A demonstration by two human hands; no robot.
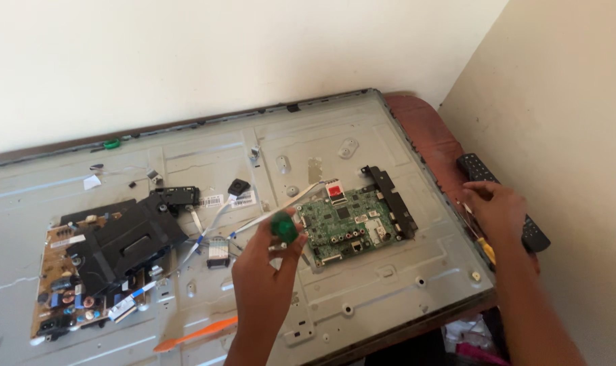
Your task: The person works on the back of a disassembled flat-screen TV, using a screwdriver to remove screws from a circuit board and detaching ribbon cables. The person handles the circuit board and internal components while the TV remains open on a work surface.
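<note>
A big flat silver metal panel, the open back of a television (362, 291), lies on a dark red-brown table (426, 132) pushed into the corner of two pale walls.

The person's left hand (264, 261) is lifted up over the middle of the panel. Its fingers are curled tight around a screwdriver with a round see-through green handle (283, 228), and the handle pokes out at the top of the fist. I cannot see the metal tip.

Just beside the green handle, at about 3 o'clock from it, sits a small green circuit board with a red sticker (342, 222). A long black plastic strip (391, 200) runs along the far right side of that board.

The person's right hand (499, 210) is out at the right edge of the panel. It rests on a black remote control (533, 234) lying on the table by the wall. The fingers are bent and loose. A bit of yellow tool handle (487, 251) shows just under the hand, but I cannot tell if the hand grips it.

At 9 o'clock from the left hand, a brown board with round parts (64, 298) lies partly under a black plastic cover (128, 240). White flat ribbon cables (213, 227) run between the two boards. At 7 o'clock from the left hand, an orange plastic pry tool (196, 333) lies flat on the panel.
</note>
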